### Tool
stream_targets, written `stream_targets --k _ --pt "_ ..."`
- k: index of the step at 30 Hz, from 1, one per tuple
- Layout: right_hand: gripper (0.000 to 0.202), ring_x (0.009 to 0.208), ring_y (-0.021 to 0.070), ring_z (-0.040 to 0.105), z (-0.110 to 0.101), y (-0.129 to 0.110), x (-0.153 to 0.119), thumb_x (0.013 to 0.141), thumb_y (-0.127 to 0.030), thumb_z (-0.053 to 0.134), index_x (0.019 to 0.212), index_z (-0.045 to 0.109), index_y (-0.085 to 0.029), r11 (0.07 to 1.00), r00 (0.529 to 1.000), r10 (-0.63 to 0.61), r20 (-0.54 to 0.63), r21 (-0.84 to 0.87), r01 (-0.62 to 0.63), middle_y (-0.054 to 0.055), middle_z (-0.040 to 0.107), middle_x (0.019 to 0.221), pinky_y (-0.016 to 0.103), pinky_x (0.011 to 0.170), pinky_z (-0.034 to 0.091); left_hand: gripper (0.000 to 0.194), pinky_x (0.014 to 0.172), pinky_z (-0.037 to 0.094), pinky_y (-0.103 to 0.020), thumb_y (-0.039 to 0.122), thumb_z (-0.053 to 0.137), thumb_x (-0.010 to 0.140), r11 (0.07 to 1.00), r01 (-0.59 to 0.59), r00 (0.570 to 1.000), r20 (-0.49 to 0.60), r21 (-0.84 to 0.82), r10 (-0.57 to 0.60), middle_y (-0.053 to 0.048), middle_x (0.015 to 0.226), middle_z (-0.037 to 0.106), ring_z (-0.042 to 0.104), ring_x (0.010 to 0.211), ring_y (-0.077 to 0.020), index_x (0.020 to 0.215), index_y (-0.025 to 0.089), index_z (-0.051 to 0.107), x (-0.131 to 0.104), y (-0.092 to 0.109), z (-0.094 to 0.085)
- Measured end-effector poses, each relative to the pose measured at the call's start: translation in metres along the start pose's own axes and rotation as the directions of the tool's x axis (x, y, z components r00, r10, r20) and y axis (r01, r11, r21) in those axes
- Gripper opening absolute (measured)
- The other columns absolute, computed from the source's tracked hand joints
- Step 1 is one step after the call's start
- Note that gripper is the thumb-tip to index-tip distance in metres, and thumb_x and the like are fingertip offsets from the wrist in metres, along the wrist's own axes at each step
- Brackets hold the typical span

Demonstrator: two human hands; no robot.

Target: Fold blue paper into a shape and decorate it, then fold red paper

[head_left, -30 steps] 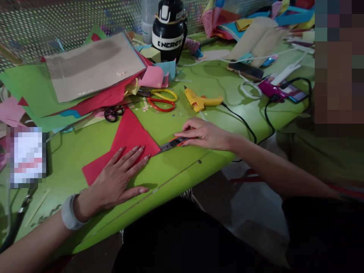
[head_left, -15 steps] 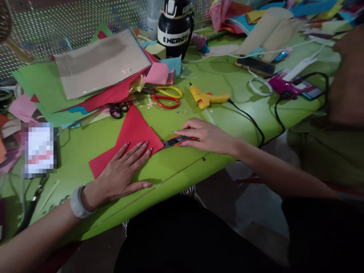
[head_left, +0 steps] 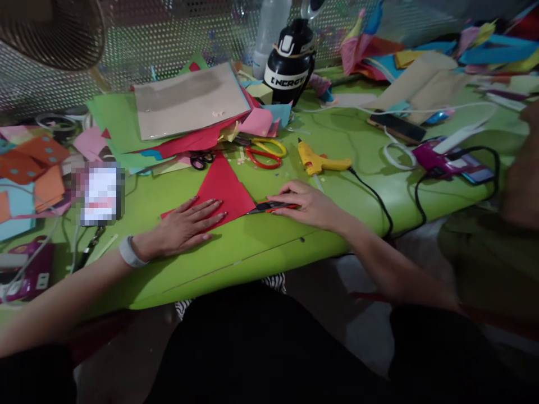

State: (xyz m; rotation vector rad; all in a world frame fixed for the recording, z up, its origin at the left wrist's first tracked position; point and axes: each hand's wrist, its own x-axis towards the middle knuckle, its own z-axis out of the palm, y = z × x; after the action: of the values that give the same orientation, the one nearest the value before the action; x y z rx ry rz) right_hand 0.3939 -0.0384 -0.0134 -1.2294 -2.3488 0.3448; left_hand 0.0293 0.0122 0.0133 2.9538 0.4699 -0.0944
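Red folded paper lies on the green table, with a point toward the back. My left hand rests flat on its lower left part, fingers spread. At the paper's right corner, my right hand is closed on a black and orange cutter, whose blade end meets the corner. Whether the blade is inside the fold cannot be made out. Behind the paper are black-handled scissors and scissors with red and yellow handles.
A yellow glue gun with a black cord lies behind my right hand. Stacked coloured papers and a black bottle stand farther back. On the right are a purple power strip and a phone. A person's arm shows at the right edge.
The view has shifted left, showing a fan and more papers. My left hand has slid slightly left on the paper. My right hand keeps the cutter at the corner.
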Motion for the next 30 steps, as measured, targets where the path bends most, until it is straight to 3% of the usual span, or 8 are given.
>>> stream_targets --k 12,20,26,30 --pt "0.031 0.088 0.0205 0.061 0.008 -0.005 0.004 0.098 -0.038 0.056 0.122 0.070 -0.024 0.990 0.993 -0.119 -0.018 0.069 0.120 0.008 0.062 0.096 0.036 0.075 0.054 0.057 0.126 0.003 -0.045 0.045 0.025 0.107 0.999 0.008 0.999 -0.043 -0.042 -0.009 -0.005 0.167 0.013 0.013 0.155 -0.0202 0.160 0.028 0.016 -0.003 0.003 0.006" --pt "0.025 0.095 0.0257 0.062 0.011 -0.029 0.008 0.094 -0.036 0.062 0.112 0.070 -0.020 1.000 0.999 -0.016 0.043 0.015 0.015 0.010 0.064 0.097 0.044 0.085 0.056 0.065 0.126 0.005 -0.044 0.048 0.029 0.105 0.998 0.017 0.999 -0.029 -0.066 -0.019 -0.006 0.167 0.014 0.013 0.154 -0.0211 0.161 0.024 0.005 -0.003 0.005 0.003" --pt "0.019 0.089 0.0241 0.063 0.008 -0.028 0.005 0.095 -0.030 0.060 0.111 0.069 -0.022 0.993 0.992 -0.103 0.071 0.068 0.099 0.008 0.064 0.093 0.041 0.078 0.058 0.063 0.126 0.009 -0.042 0.048 0.034 0.104 0.989 0.031 0.997 -0.059 -0.143 -0.040 -0.003 0.166 0.017 0.016 0.154 -0.0202 0.160 0.030 0.010 -0.005 0.007 0.004" --pt "0.022 0.086 0.0250 0.063 0.013 -0.026 0.004 0.096 -0.033 0.059 0.113 0.067 -0.021 0.989 0.990 -0.143 0.020 0.043 0.142 0.009 0.065 0.093 0.042 0.075 0.058 0.062 0.127 0.009 -0.041 0.049 0.038 0.103 0.979 0.066 0.992 -0.091 -0.192 -0.084 -0.002 0.164 0.022 0.021 0.152 -0.0197 0.159 0.031 0.017 -0.005 0.012 0.005"
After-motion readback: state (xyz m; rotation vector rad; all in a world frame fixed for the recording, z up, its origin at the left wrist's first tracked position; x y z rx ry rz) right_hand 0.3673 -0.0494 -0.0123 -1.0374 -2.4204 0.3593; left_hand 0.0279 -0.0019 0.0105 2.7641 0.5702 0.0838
